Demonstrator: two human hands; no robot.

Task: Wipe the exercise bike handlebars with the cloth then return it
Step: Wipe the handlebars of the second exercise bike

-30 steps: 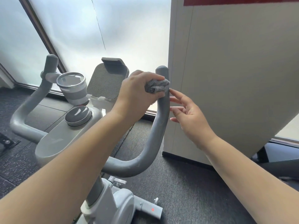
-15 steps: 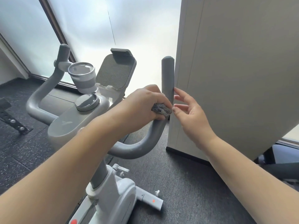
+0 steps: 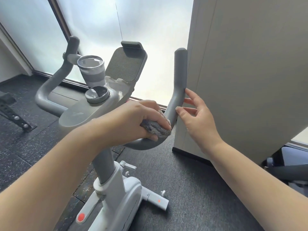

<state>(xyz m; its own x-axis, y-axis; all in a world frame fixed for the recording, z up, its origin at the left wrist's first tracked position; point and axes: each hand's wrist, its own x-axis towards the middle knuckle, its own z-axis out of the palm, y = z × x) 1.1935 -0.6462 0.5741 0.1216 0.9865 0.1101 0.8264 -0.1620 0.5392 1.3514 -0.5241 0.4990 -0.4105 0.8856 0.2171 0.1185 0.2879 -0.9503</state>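
One fuzzy grey cloth [image 3: 156, 129] is bunched and pressed on the lower bend of the right handlebar [image 3: 179, 84], gripped by the curled left hand [image 3: 141, 119]. The right hand [image 3: 196, 114] is held loosely spread, fingertips touching that smooth matte tube. Two curved handlebars are seen; one ribbed cup [image 3: 92, 70] sits beside the left handlebar [image 3: 55, 84]

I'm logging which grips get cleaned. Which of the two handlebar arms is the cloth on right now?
The right handlebar arm, beside the white panel: the left hand presses the cloth on its lower bend. The left handlebar arm is untouched.
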